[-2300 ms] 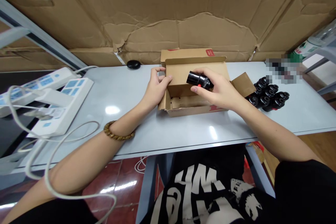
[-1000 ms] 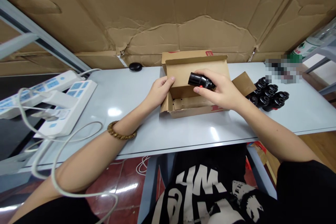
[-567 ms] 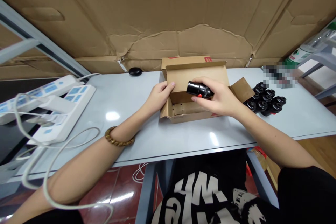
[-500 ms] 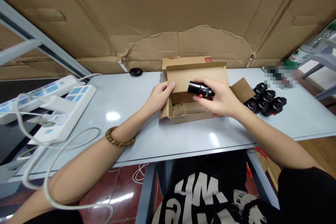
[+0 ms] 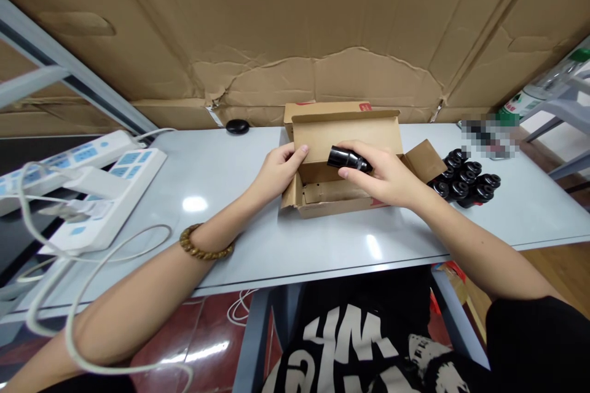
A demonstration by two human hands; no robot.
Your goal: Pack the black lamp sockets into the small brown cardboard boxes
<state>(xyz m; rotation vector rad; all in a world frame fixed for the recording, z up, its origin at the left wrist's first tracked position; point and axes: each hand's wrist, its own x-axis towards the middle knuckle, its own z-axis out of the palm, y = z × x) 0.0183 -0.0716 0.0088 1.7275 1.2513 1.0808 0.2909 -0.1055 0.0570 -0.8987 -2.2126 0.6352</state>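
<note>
A cardboard box lies on the table with its lid and side flaps raised, its opening facing me. My left hand grips the left end of the box, thumb over the edge of the raised lid. Above the opening, my right hand holds a glossy black cylinder-shaped item, tilted, its wide end pointing left. The fingers cover its other end. Right of the box stand several similar black items in a cluster, beside the raised right flap.
White power strips with looping cables lie at the left. A small black oval object sits near the back edge. A clear bottle with a green cap stands at the far right, next to a blurred-out patch. A cardboard wall rises behind the table.
The black item in my right hand has turned slightly, and its red part no longer shows. My left hand keeps its hold on the box.
</note>
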